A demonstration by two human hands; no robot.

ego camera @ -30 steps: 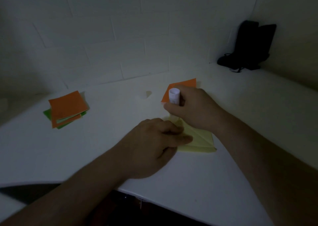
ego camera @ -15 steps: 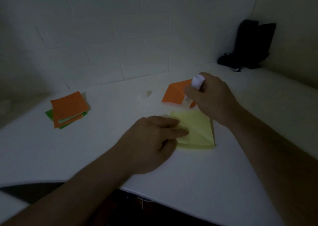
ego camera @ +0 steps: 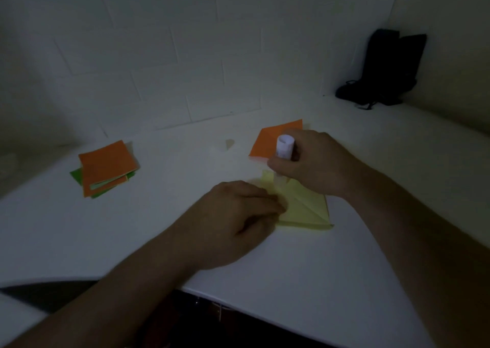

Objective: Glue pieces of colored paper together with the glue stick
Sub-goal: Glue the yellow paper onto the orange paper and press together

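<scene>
A creased yellow paper point(ego camera: 305, 207) lies on the white table point(ego camera: 159, 228) in front of me. My left hand point(ego camera: 233, 215) rests on its left edge, fingertips pressing the sheet down. My right hand point(ego camera: 315, 162) grips a white glue stick point(ego camera: 285, 146) upright, its lower end down at the yellow paper's far corner. Just behind the stick lies an orange paper point(ego camera: 267, 141), partly hidden by my right hand.
A stack of orange and green papers point(ego camera: 104, 168) sits at the left of the table. A small cap-like object point(ego camera: 229, 143) lies near the wall. A black bag point(ego camera: 384, 69) stands in the far right corner. The table's front edge runs below my forearms.
My right hand carried the glue stick back toward the orange paper, then returned it to the yellow paper's far corner. My left hand stayed on the sheet.
</scene>
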